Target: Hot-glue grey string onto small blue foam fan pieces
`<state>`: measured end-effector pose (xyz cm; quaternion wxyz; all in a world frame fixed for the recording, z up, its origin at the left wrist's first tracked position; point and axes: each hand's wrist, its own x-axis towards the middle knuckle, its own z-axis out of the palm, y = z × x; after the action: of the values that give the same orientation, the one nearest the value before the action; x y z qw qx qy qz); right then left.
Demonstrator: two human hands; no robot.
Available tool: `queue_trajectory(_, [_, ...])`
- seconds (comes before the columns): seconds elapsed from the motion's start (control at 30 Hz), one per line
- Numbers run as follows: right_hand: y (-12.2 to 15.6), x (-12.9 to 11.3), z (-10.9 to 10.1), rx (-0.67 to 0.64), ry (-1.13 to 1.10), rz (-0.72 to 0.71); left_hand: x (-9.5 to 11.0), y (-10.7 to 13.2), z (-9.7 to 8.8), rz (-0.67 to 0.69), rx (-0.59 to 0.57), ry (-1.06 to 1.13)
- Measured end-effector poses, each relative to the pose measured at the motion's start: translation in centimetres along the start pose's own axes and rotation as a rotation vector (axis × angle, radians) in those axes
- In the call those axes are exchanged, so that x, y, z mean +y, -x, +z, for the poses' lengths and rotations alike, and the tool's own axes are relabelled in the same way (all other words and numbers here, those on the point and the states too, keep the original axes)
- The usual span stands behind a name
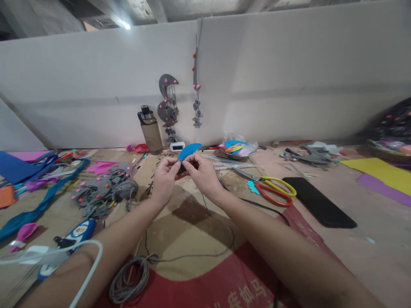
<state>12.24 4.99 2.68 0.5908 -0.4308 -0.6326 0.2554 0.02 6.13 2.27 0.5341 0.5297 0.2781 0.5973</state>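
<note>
My left hand (165, 179) and my right hand (204, 175) meet in front of me, thumbs and fingers pinched close together. Both hold a blue piece with a curved edge (190, 150), perhaps felt or foam, that rises above the fingertips. A small dark patch shows between the thumbs; I cannot tell what it is. Thin grey cord (189, 256) runs in a loop across the cardboard below my hands to a loose coil (130, 280) by my left forearm.
Scissors (276, 190) with red and yellow handles lie right of my hands, beside a black phone (317, 201). Grey felt pieces with pink dots (102, 188) and a hot glue gun (69, 244) are at left. A bottle (150, 130) stands behind; grey ornaments (168, 100) hang on the partition.
</note>
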Motion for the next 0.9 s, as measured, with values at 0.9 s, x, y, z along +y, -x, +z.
queue_trajectory(0.9, [2.5, -1.6, 0.0, -0.352, 0.281, -0.079, -1.2, -4.1, -4.6, 0.033, 0.202, 0.120])
